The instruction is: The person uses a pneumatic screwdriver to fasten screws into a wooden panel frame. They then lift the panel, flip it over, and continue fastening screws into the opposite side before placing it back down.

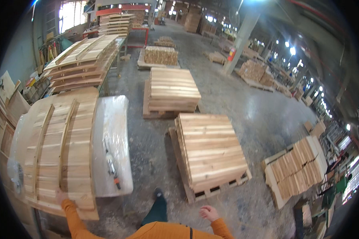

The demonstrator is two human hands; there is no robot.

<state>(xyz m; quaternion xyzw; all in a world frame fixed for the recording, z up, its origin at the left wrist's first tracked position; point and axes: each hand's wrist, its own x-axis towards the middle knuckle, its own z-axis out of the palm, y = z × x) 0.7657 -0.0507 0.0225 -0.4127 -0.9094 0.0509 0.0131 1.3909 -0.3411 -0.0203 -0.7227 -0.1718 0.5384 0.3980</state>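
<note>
My left hand [61,196] reaches onto the near end of a wide wooden panel [79,159], beside the end of a batten [66,139] fixed along it. Its fingers are blurred against the wood, so their grip cannot be made out. The panel lies on a plastic-wrapped base [123,159], which sticks out to its right. On that wrapping rests a power tool [111,167] with a grey body and an orange end. My right hand [206,213] hangs over the floor at my right side, empty, its fingers loosely bent and apart.
A pallet of stacked boards [211,151] stands ahead right, with another board stack [173,89] behind it. More battened panels [79,55] are piled at the far left. Cut wood pieces [297,169] sit on a pallet at right. A pillar [243,40] rises beyond.
</note>
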